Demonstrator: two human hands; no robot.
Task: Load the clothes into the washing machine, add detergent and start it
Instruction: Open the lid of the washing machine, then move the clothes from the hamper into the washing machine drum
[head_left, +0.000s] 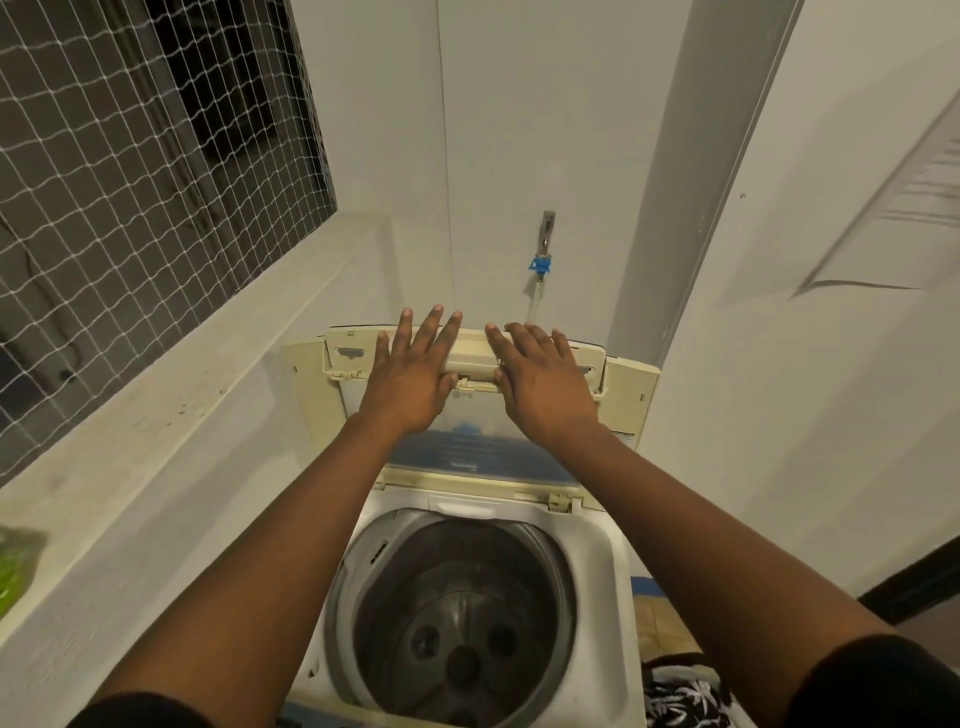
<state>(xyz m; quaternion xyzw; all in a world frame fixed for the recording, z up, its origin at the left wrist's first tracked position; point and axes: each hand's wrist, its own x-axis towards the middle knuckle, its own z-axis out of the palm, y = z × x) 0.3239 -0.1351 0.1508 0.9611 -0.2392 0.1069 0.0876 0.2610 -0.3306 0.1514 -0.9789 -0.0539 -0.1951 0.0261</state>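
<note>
A white top-loading washing machine (618, 566) stands below me with its folding lid (467, 452) raised against the back. The steel drum (462, 623) is open and no clothes show in it. My left hand (410, 374) and my right hand (540, 379) lie flat on the upper edge of the raised lid, fingers straight and spread. A black-and-white patterned cloth (680, 696) sits at the machine's lower right.
A tap with a blue hose fitting (543, 260) is on the wall behind the machine. A concrete ledge (156, 415) runs along the left under a netted window (130, 182). Something green (15, 566) lies on the ledge. A white wall closes the right side.
</note>
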